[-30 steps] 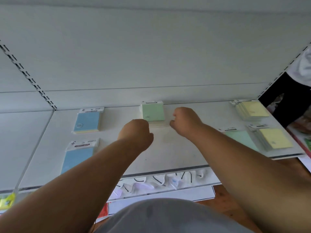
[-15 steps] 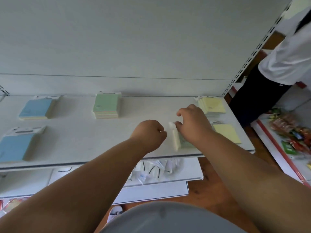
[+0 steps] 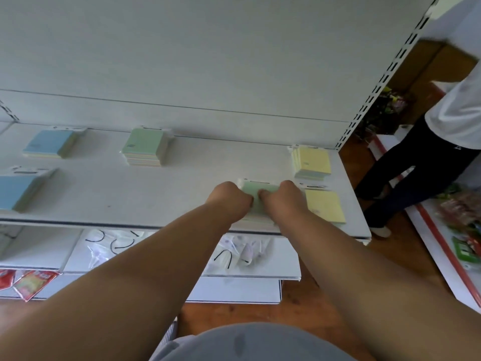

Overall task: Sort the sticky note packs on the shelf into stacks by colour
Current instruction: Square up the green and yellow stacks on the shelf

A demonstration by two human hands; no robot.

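White shop shelf (image 3: pixel 182 194) carries the packs. Both hands are closed on a green pack (image 3: pixel 256 194) near the front edge, left hand (image 3: pixel 230 201) and right hand (image 3: pixel 282 201) pinching its two sides. Likely light, stiff, glossy in its wrapper, so grip the edges. Beyond the left hand sits the green stack (image 3: pixel 143 147); yellow packs (image 3: pixel 324 205) lie just right of the right hand.

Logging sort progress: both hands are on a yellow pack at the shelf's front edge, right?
Not quite: the head view shows the left hand and right hand gripping a green pack, not yellow, at the shelf front edge.
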